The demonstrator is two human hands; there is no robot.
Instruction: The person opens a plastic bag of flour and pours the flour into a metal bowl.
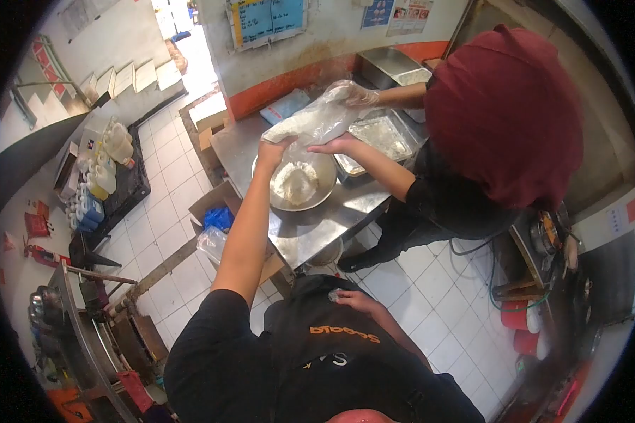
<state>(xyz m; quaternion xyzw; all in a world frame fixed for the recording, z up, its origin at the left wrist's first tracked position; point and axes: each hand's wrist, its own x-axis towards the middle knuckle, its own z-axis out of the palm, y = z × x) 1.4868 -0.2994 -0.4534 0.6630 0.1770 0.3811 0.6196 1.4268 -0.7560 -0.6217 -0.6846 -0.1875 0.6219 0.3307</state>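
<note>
Daylit, wide-angle view with a blown-out doorway (199, 60) and dark, bowed edges.
Strong light enters at the upper left, bleaching the doorway to near white and brightening the floor tiles (164, 151) nearby. On the metal table (296, 248), pale glare patches sit beside a dark shadow under the bowl (301, 209); the clear plastic bag (335, 121) catches whitish highlights. The black clothing (226, 352) holds little detail, and the lower left and far right are dimmer. Fisheye distortion bends the walls and floor lines, and black fills the corners. The middle is fairly clear, while small print on the blue poster (269, 21) is too soft to read.
</note>
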